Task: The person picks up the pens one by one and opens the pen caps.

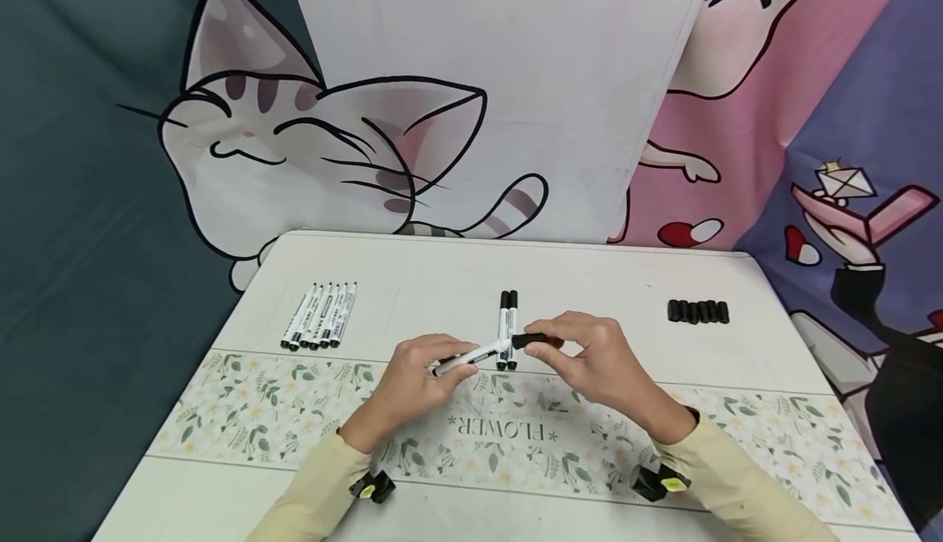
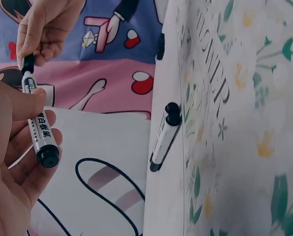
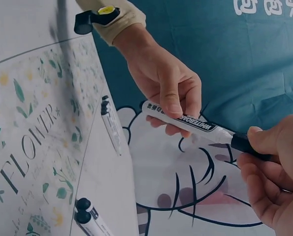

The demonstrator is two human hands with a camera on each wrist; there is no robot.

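My left hand grips a white whiteboard marker by its barrel, thumb on one side and fingers on the other. My right hand pinches a black cap between thumb and fingers, at the marker's tip end. A pale stretch of the marker's neck shows between barrel and cap in the right wrist view. Both hands are held up over the table's middle. Just behind them, two capped whiteboard markers lie side by side, partly overlapped by the held one in the head view.
Several uncapped markers lie in a row at the left of the table. A row of loose black caps sits at the right. A floral band with the word FLOWER crosses the table; printed cloths hang behind it.
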